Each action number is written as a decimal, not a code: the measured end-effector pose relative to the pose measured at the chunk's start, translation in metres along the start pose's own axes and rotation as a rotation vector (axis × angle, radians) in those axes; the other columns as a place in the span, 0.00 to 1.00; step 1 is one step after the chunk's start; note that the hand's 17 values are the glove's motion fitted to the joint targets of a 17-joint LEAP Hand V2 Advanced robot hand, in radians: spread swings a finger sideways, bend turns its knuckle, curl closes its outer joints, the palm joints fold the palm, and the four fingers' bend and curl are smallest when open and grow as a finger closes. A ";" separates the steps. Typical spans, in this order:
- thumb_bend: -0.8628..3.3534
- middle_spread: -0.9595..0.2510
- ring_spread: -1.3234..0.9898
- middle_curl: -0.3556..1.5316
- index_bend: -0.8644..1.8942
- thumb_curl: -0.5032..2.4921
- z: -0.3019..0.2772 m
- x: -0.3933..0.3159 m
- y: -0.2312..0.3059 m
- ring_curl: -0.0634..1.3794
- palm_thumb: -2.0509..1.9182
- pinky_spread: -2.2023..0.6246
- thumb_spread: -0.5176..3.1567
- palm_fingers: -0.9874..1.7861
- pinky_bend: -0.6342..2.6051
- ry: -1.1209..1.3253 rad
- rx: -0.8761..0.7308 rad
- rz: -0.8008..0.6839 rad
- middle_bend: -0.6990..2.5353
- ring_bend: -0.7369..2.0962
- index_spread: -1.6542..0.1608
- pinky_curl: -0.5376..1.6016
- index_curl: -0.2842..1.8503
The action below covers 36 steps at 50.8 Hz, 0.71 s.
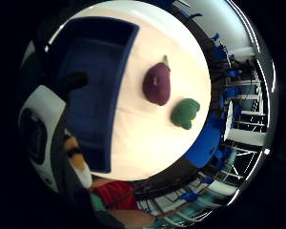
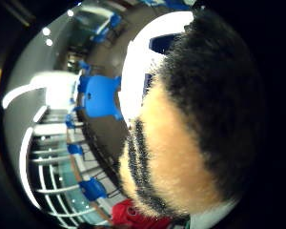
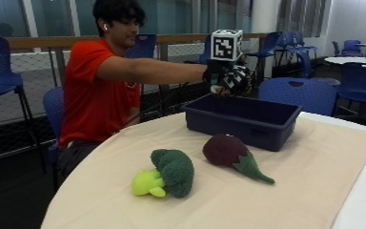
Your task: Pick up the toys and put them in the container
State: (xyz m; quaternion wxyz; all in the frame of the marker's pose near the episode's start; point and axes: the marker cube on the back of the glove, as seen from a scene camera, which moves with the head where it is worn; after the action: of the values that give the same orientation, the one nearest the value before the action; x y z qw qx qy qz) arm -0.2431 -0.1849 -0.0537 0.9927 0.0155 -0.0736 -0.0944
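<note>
Hand: the gloved right hand (image 3: pixel 228 78) is held out at arm's length above the far rim of the container, fingers curled round a striped plush toy (image 3: pixel 234 79).
Held toy: soft and furry, with orange-tan pile crossed by black stripes and a white patch; in the thumb side palm view its fur (image 2: pixel 190 138) fills most of the picture, so it sits right against the palm. What animal it is cannot be told.
Container: a dark blue plastic tub (image 3: pixel 241 119), rectangular with straight walls and a rolled rim, standing on the desk below the hand; the little finger side palm view looks down into its bare interior (image 1: pixel 93 95).
Eggplant: a rounded, dark purple plush eggplant (image 3: pixel 226 150) with a pointed green stem, lying on the desk just in front of the container.
Broccoli: a plush broccoli (image 3: pixel 170 171) with a nubbly dark green crown and a lime-yellow stalk, lying near the eggplant, apart from it.
Desk: a rounded top under a smooth cream cloth (image 3: pixel 310 181).
</note>
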 end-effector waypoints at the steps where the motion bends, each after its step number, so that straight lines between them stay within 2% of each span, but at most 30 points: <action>1: 0.25 0.45 0.35 0.48 0.38 0.47 0.004 -0.003 -0.003 0.41 0.70 0.61 0.33 0.70 0.47 0.010 0.001 -0.001 0.41 0.60 0.66 0.41 0.23; 10: 0.23 0.43 0.34 0.49 0.35 0.48 0.030 -0.015 -0.007 0.42 0.68 0.61 0.33 0.65 0.49 0.075 -0.075 -0.025 0.39 0.60 0.66 0.42 0.22; 13: 0.21 0.48 0.35 0.46 0.32 0.45 0.032 -0.005 -0.003 0.44 0.63 0.62 0.38 0.54 0.53 0.078 -0.135 -0.030 0.32 0.61 0.68 0.44 0.21; 14: 0.20 0.51 0.36 0.45 0.31 0.44 0.031 0.000 -0.001 0.43 0.62 0.65 0.39 0.41 0.52 0.067 -0.148 -0.032 0.29 0.59 0.69 0.45 0.21; 16: 0.19 0.57 0.40 0.45 0.32 0.42 0.028 0.010 0.002 0.44 0.59 0.68 0.41 0.29 0.56 0.031 -0.156 -0.043 0.28 0.55 0.71 0.48 0.21; 19: 0.18 0.63 0.45 0.42 0.33 0.40 0.019 0.028 0.007 0.37 0.56 0.72 0.42 0.24 0.57 -0.030 -0.125 -0.046 0.27 0.47 0.72 0.46 0.20; 26: 0.18 0.72 0.52 0.39 0.34 0.35 -0.002 0.090 0.022 0.29 0.50 0.77 0.44 0.24 0.56 -0.073 0.000 0.046 0.25 0.39 0.74 0.44 0.19; 31: 0.18 0.74 0.55 0.38 0.34 0.33 -0.013 0.148 0.034 0.28 0.49 0.79 0.44 0.25 0.55 -0.002 0.061 0.134 0.26 0.37 0.74 0.43 0.19; 36: 0.19 0.74 0.57 0.37 0.35 0.31 -0.013 0.209 0.049 0.27 0.49 0.81 0.44 0.27 0.54 0.075 0.057 0.243 0.26 0.36 0.74 0.42 0.20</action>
State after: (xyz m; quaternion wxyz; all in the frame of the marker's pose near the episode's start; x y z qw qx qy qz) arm -0.0295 -0.1763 -0.0350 0.9980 0.0381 -0.0404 0.0291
